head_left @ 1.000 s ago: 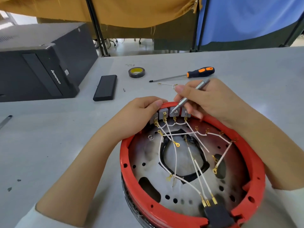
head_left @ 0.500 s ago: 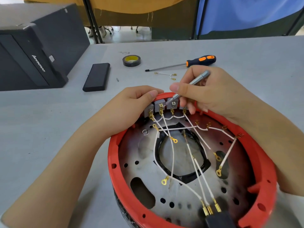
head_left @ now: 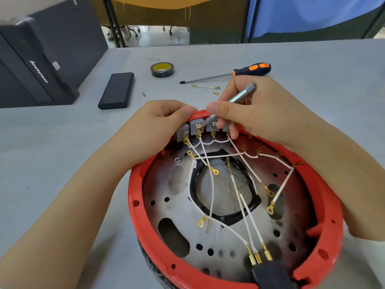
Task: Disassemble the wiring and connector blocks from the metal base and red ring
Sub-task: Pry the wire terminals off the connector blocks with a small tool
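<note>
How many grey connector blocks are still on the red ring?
4, in a row at the ring's far edge: leftmost block under the left hand, second, third, and fourth, mostly hidden by the right hand.

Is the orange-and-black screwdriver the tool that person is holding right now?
No, the orange-and-black screwdriver lies untouched on the table, while the right hand holds a plain silver metal tool.

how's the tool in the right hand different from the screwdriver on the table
The metal bit is bare silver metal with no handle; the screwdriver has an orange and black handle on a long thin shaft. The right hand pinches the bit, tilted, its tip down at the grey connector blocks; the screwdriver lies flat and untouched on the table. Both are slim metal tools.
</note>
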Demonstrator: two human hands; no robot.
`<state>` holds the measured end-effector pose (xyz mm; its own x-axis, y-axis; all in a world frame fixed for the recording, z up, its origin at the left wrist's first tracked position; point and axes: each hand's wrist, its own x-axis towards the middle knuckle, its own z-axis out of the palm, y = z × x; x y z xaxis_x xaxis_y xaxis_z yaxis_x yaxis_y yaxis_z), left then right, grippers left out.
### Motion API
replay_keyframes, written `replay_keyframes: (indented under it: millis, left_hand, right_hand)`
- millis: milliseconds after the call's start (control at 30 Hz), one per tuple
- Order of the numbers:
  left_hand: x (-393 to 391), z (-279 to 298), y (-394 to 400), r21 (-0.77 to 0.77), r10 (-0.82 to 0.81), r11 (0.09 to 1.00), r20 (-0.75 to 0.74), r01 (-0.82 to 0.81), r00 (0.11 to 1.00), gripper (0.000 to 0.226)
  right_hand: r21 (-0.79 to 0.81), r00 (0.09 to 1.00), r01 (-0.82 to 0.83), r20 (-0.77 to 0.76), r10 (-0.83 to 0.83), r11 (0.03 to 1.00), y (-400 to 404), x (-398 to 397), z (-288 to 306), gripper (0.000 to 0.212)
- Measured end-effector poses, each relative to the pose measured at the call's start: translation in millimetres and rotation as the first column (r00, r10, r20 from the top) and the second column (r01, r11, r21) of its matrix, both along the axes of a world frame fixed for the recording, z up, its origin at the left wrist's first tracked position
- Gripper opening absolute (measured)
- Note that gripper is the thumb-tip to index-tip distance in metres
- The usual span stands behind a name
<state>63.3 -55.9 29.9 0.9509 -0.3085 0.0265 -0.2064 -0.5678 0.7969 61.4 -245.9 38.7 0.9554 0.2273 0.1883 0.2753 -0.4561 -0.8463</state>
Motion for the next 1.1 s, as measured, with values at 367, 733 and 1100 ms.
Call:
replay_keyframes:
  millis: [367,733,1100]
  left_hand:
    - [2.5,-1.2,0.7,0.016,0.009,1.0,0.007,-0.009,1.0,0.026]
    - [1.7,0.8,-0.9,0.037,0.012,0.999,0.015,-0.013,1.0,0.029]
    - [1.5,0.9,-1.4,0.035,0.015,0.999,0.011,-0.016,1.0,0.03]
  right_hand:
    - [0.062,1.0,0.006,0.003,-0.006,0.998,0.4,1.3,0.1,0.02]
    - [-0.001,0.998,0.056,0.028,-0.056,0.998,3.7,6.2,-2.6,0.027]
    - [-0.062,0.994,0.11,0.011,-0.109,0.992,7.2,8.9,-1.0,0.033]
